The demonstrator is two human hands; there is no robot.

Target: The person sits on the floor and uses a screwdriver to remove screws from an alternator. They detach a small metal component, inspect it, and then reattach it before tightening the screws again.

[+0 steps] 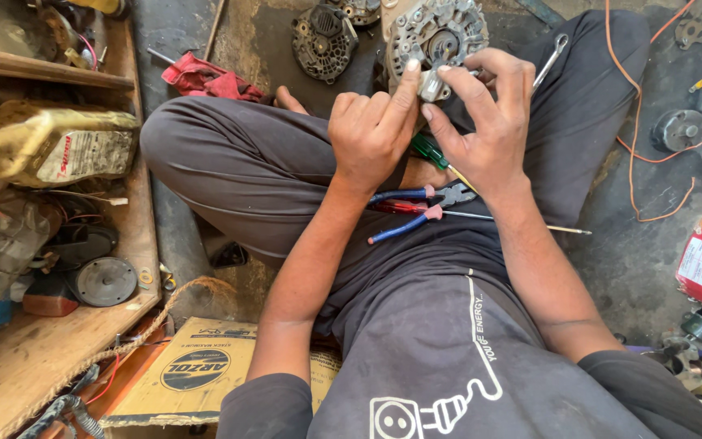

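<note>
While both hands, left hand [374, 134] and right hand [485, 122], pinch a small metal part [432, 84] against the alternator [436, 36], it could slip onto the floor [635, 260].

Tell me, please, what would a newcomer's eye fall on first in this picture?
First, the two hands at top centre: the left hand and the right hand pinch a small metal part against a round grey alternator. Below them, blue-handled pliers and a red-handled screwdriver lie on the person's lap. At left, a dirty yellow oil bottle lies on a wooden shelf.
</note>
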